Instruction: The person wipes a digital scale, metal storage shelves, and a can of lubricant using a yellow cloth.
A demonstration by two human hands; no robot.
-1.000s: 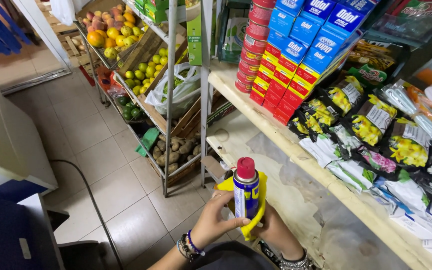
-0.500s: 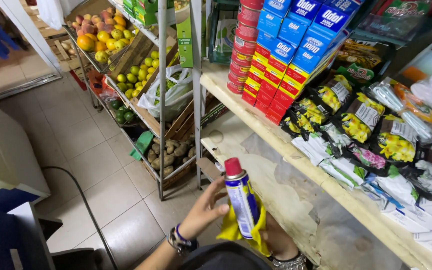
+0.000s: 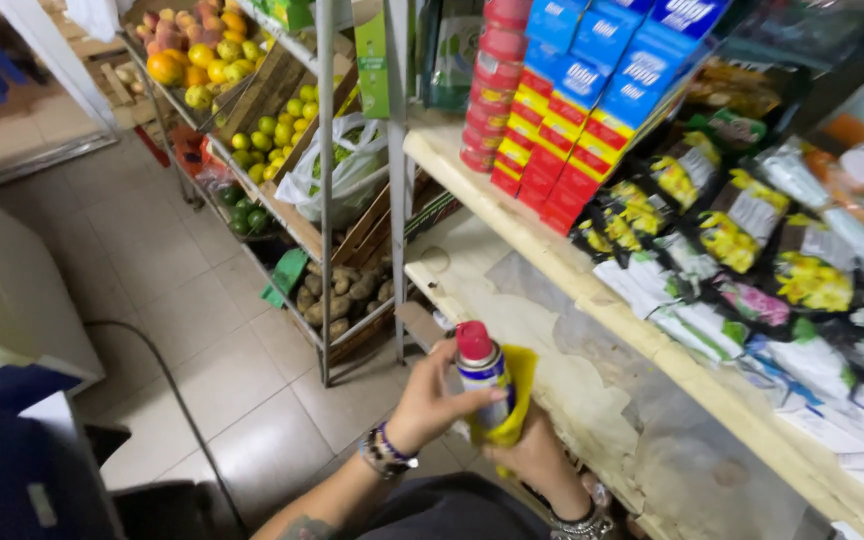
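A blue spray can [image 3: 483, 378] with a red cap stands upright in front of me, low in the view. My left hand [image 3: 430, 400] is wrapped around the can's left side. My right hand [image 3: 527, 455] holds a yellow cloth [image 3: 518, 395] against the can's right side and bottom. Both wrists wear beaded bracelets. The can hangs over a bare, worn lower shelf [image 3: 542, 330] of a shop rack.
The upper wooden shelf [image 3: 552, 255] carries stacked red and blue boxes [image 3: 572, 110], red tins [image 3: 492, 85] and several sachets [image 3: 752, 250]. A metal rack [image 3: 324, 180] at left holds fruit crates, limes and potatoes. A tiled floor with a cable lies at left.
The can has gone from tilted back to upright. My left hand, lifted off half a second ago, now grips the can again. The view has shifted slightly right.
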